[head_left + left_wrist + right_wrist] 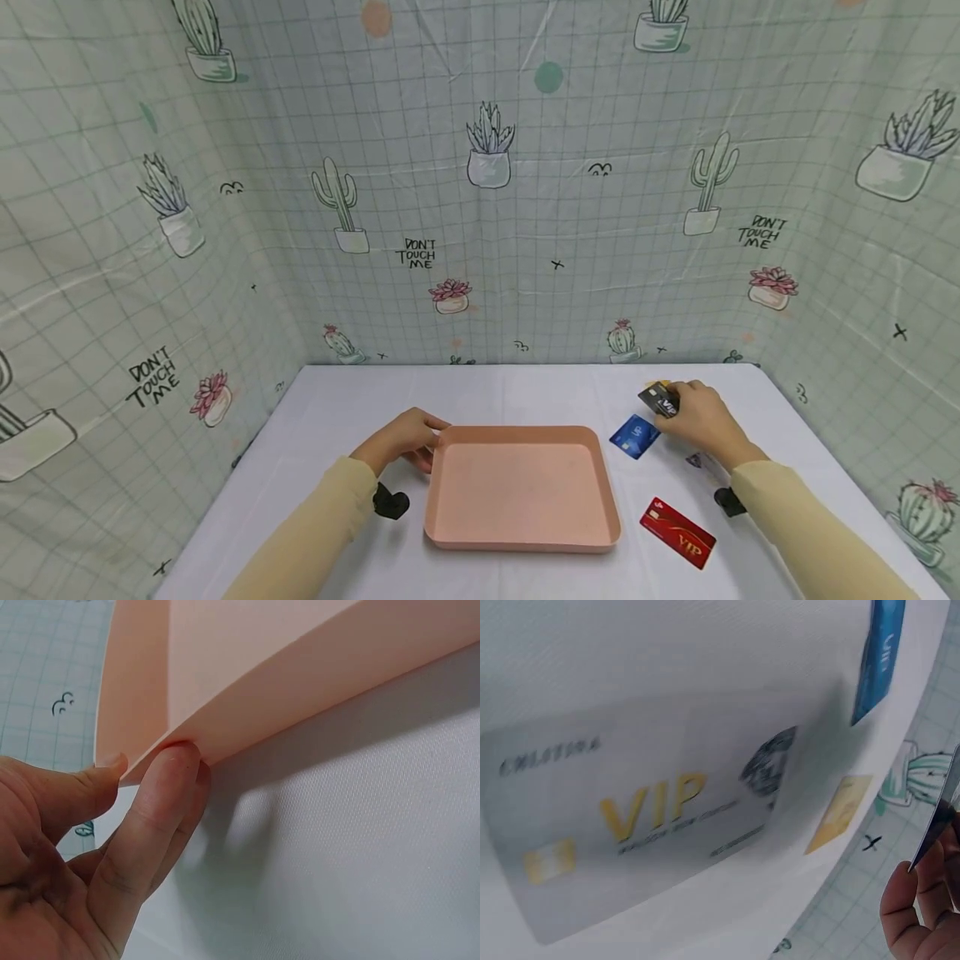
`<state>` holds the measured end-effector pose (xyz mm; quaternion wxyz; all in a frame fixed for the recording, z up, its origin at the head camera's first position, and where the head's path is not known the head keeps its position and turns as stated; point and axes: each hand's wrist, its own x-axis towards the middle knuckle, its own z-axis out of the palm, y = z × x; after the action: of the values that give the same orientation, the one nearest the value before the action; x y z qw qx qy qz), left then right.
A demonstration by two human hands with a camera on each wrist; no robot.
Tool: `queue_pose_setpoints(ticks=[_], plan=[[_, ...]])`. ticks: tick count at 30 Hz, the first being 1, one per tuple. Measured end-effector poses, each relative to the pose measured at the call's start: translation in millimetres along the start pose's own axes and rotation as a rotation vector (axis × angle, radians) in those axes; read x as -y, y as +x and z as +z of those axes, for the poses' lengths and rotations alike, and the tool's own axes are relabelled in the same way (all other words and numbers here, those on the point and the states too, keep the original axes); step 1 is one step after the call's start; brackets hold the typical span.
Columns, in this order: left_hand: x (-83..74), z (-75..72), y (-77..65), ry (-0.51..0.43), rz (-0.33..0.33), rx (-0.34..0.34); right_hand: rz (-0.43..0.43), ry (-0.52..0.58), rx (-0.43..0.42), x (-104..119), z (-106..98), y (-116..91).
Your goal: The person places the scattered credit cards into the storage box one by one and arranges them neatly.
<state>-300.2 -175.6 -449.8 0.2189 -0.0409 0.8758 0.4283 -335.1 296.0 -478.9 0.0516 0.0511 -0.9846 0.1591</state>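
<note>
A shallow pink tray (522, 492) lies on the white table. My left hand (405, 437) pinches its far left corner; the left wrist view has the thumb at the rim and the fingers (161, 795) against the outer wall. Over the table's far right part, my right hand (703, 423) holds a black bank card (657, 399) between thumb and fingers. A blue card (634, 437) lies just left of that hand. Behind the black card peeks a yellow card (840, 814). A silver VIP card (630, 825) lies under the right forearm, mostly hidden in the head view.
A red VIP card (678, 533) lies right of the tray, nearer the front. Cloth walls with cactus prints (489, 167) enclose the table (480, 396) at the back and sides. Black wrist bands (391, 502) hang beneath both sleeves.
</note>
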Motion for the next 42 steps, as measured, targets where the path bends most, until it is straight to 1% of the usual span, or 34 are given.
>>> queue_pose_setpoints(ticks=[6, 9, 14, 18, 21, 27, 36, 42], plan=[[-0.6, -0.1, -0.5, 0.008, -0.001, 0.002, -0.054, 0.026, -0.021, 16.5, -0.2, 2.8], [-0.5, 0.2, -0.9, -0.003, 0.006, 0.007, -0.085, 0.035, -0.029, 21.4, -0.1, 3.4], [0.2, 0.4, 0.1, -0.016, 0.01, 0.004, -0.117, 0.058, -0.019, 25.9, 1.0, 3.3], [1.0, 1.5, 2.9, -0.001, -0.01, -0.013, -0.134, 0.076, -0.006, 29.9, 2.2, 3.6], [0.8, 2.2, 2.9, -0.008, -0.022, -0.024, -0.144, 0.086, 0.0, 33.9, 2.6, 3.3], [-1.0, 1.6, -0.4, -0.018, -0.022, -0.021, -0.163, 0.077, -0.019, 42.6, 4.5, 2.0], [-3.3, 1.7, -0.4, -0.008, -0.024, -0.018, -0.193, 0.041, -0.06, 59.8, 4.5, 1.6], [-3.6, 1.4, -1.3, -0.001, -0.013, -0.023, -0.215, 0.057, -0.065, 70.9, 5.7, -1.0]])
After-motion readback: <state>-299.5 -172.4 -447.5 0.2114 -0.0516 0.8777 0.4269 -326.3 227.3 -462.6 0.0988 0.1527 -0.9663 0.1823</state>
